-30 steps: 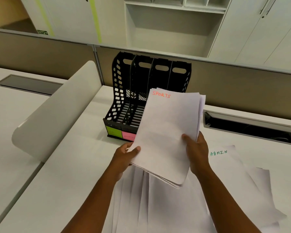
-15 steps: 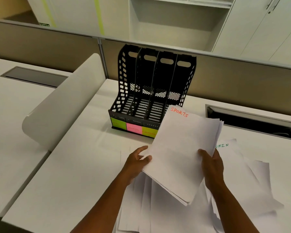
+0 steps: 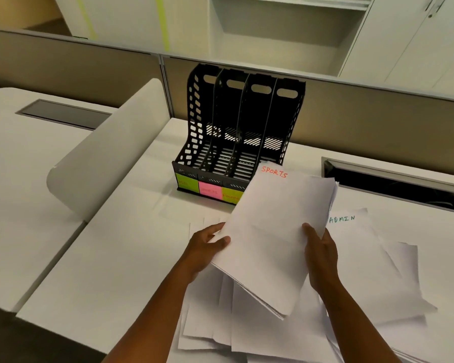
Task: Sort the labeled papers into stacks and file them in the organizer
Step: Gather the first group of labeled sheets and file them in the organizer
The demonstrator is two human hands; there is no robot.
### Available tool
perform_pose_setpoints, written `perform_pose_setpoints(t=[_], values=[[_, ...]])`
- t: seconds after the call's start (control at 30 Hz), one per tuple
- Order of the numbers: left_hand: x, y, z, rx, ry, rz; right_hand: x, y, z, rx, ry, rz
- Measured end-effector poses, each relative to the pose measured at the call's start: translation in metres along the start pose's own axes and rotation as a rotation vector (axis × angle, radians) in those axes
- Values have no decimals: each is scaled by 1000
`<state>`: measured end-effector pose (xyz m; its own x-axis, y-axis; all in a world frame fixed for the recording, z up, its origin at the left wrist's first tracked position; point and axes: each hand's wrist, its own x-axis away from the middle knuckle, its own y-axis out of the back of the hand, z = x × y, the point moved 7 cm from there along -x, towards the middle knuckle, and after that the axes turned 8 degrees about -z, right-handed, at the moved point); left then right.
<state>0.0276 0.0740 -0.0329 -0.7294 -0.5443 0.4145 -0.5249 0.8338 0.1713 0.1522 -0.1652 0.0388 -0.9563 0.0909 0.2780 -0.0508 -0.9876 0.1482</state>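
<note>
My left hand (image 3: 207, 247) and right hand (image 3: 319, 247) pinch the floppy, slippery paper stack (image 3: 275, 231) at nine and three o'clock; its loose sheets could fan out.

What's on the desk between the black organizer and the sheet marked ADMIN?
In the head view, the top of the held SPORTS stack covers that stretch between the organizer and the ADMIN sheet.

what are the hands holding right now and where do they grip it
Both hold the stack of papers labeled SPORTS: the left hand pinches its lower left edge, the right hand grips its right edge.
</note>
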Motion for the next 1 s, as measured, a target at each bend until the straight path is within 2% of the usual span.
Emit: perform_pose_setpoints(t=[0.2,0.33,0.43,0.77,1.0], values=[[-21,28,-1,238,75,-115,5,-30,21,107,102,-21],[-42,54,5,276,125,-186,9,-61,47,306,167,57],[-56,71,5,297,152,-181,14,-90,74,418,261,89],[-96,88,-10,382,222,-194,14,-172,166,448,620,-96],[-118,90,-23,413,202,-163,7,-193,231,518,835,-266]])
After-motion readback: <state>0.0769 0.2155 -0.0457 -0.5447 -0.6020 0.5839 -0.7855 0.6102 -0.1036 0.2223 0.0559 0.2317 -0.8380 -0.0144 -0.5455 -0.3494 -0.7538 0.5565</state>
